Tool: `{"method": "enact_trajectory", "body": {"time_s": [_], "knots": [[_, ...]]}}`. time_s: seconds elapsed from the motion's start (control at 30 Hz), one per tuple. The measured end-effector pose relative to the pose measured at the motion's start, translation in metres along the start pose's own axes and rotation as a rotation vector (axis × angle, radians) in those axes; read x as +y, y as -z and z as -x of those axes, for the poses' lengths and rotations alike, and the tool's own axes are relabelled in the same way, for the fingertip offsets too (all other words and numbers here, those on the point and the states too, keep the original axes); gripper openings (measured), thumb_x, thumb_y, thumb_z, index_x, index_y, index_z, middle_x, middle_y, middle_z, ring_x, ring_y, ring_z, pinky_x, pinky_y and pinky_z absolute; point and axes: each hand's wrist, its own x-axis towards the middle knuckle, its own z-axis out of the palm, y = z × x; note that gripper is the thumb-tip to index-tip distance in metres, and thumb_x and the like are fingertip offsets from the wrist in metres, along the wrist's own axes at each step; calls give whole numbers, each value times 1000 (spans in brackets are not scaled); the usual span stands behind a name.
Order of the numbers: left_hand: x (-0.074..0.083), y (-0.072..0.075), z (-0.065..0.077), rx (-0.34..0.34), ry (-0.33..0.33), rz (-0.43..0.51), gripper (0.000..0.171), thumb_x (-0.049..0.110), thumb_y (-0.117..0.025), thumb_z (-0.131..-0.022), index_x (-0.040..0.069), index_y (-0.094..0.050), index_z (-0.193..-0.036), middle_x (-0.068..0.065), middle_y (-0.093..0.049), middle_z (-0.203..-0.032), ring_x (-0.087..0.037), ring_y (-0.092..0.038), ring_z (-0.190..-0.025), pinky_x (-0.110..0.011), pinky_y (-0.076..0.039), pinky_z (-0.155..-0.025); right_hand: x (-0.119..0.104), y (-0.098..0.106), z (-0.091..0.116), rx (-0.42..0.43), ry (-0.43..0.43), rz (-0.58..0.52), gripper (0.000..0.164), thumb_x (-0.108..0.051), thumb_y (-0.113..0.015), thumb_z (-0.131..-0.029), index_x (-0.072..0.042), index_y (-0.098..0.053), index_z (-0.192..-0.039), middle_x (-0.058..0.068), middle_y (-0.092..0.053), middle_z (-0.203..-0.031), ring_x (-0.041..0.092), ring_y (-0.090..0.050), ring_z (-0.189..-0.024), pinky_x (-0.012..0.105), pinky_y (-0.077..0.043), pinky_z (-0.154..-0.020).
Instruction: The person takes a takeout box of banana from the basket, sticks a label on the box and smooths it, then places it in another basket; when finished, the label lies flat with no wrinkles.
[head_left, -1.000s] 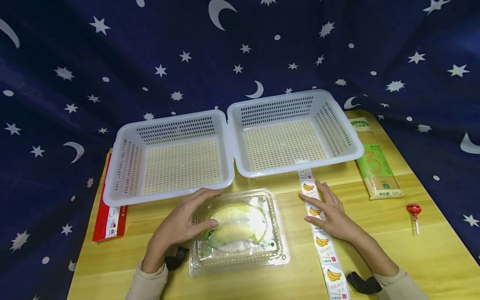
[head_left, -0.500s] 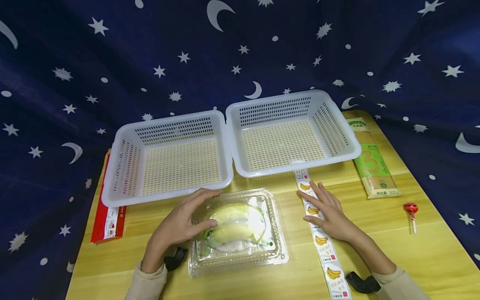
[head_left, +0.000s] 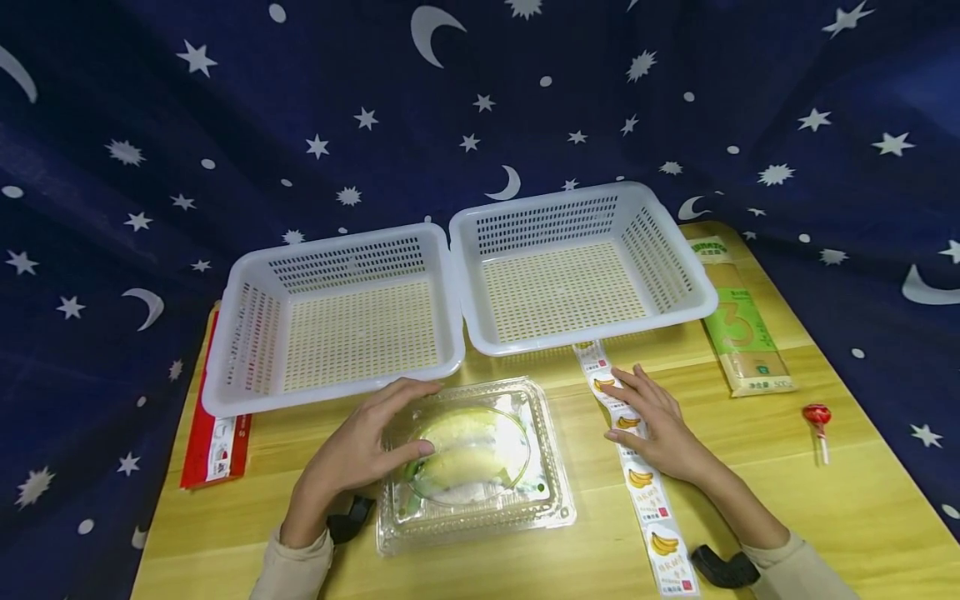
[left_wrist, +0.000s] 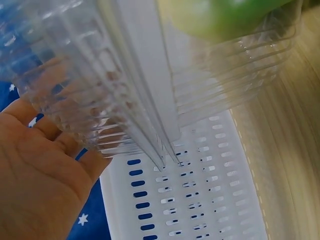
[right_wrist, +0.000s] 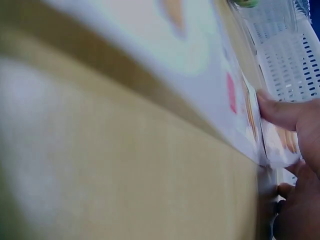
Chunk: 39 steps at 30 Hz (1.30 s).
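In the head view, a clear plastic clamshell box (head_left: 557, 467) with a yellow-green fruit (head_left: 465, 450) inside lies on the table. My left hand (head_left: 367, 446) rests on its left side, thumb over the lid and fingers extended; the left wrist view has the palm (left_wrist: 45, 175) beside the ridged box wall (left_wrist: 240, 75). To the right runs a strip of banana stickers (head_left: 647, 492), its far end reaching under a basket. My right hand (head_left: 663, 429) pinches this strip, which bends up there; in the right wrist view the thumb (right_wrist: 280, 112) lies on one face, fingers on the other.
Two white slotted baskets (head_left: 457, 292) stand side by side at the back. A red packet (head_left: 217, 446) sticks out at the left. On the right lie a green-labelled packet marked 3 (head_left: 742, 325) and a red lollipop (head_left: 817, 414). A starry dark-blue cloth (head_left: 480, 100) hangs behind.
The far part of the sticker strip has shifted left and bent at my right fingers, with more of it out from under the basket. My left hand and the box stay put.
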Motion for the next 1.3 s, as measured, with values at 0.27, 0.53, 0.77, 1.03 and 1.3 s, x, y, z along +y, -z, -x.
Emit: {"method": "enact_trajectory", "body": {"time_s": [0.27, 0.53, 0.77, 1.03, 1.3], "knots": [[1, 1, 1, 0, 5, -12, 66, 27, -74, -87, 12, -46, -144, -4, -53, -141, -21, -52, -129, -47, -44, -107, -10, 4, -5, 121, 24, -53, 40, 3, -76, -80, -9, -68, -118, 22, -45, -138, 31, -50, -121, 11, -51, -84], [3, 8, 1, -1, 52, -3, 68, 30, -76, -85, 19, -46, -144, 2, -53, -140, -20, -52, -128, -47, -44, -108, -45, 12, -22, 171, 71, -196, 36, 9, -71, -82, -9, -69, -114, 14, -57, -126, 3, -51, -118, 7, -44, -90], [9, 14, 1, -2, 63, 11, 68, 29, -77, -84, 22, -46, -144, 3, -52, -141, -19, -52, -129, -45, -44, -108, -76, 21, -42, 161, 140, -323, 35, 12, -69, -83, -4, -68, -115, 13, -60, -123, 4, -53, -118, 11, -47, -89], [19, 19, -3, 10, -61, 99, 73, 10, -80, -78, 14, -48, -143, 0, -54, -140, -18, -52, -127, -40, -43, -110, -114, 31, -65, 138, 66, -367, 30, 1, -71, -86, -10, -69, -114, 7, -67, -110, 2, -56, -76, 22, -39, -40], [33, 20, -12, -4, -238, 206, 66, 38, -69, -90, 5, -47, -142, -8, -55, -139, -22, -53, -128, -35, -42, -111, -144, 43, -89, 96, 19, -441, 32, -5, -72, -87, -13, -68, -118, 7, -66, -122, 5, -40, -35, 24, -39, -34]]}}
